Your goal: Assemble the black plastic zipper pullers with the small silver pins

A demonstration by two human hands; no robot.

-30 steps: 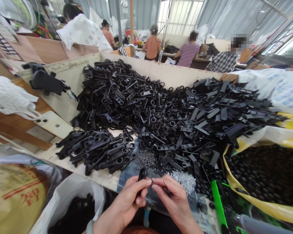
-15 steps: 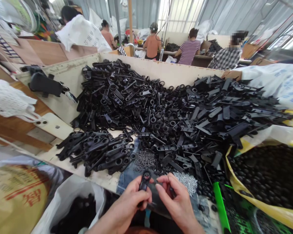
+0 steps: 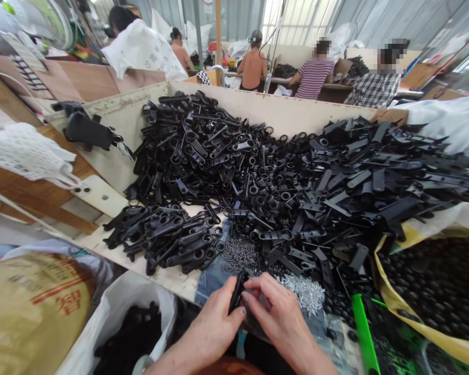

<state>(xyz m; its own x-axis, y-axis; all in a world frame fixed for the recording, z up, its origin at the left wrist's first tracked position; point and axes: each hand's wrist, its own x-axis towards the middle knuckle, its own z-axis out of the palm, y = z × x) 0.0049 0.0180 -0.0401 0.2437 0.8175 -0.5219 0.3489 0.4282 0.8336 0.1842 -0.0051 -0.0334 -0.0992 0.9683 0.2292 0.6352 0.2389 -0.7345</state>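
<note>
My left hand point(image 3: 218, 314) is closed around a black plastic arm with a ring end point(image 3: 239, 289), which it holds on edge above the front of the table. My right hand point(image 3: 275, 307) has its thumb and forefinger pinched against the right side of that arm. Whatever sits between those fingertips is too small to make out. Just beyond the hands lies a heap of dark screws point(image 3: 240, 255), and to their right a heap of silvery screws point(image 3: 305, 292). A denim cloth point(image 3: 208, 284) is spread beneath.
Black ringed arms point(image 3: 175, 239) lie in rows at left, before a large pile of black parts point(image 3: 234, 151). A yellow-edged sack of black balls point(image 3: 437, 281) and a green tray point(image 3: 364, 333) stand at right. A white sack point(image 3: 113, 312) is lower left. Several people work behind.
My right hand has moved left, from apart to touching the black plastic arm. My left hand has turned the arm so its ring faces right. The view has shifted slightly left.
</note>
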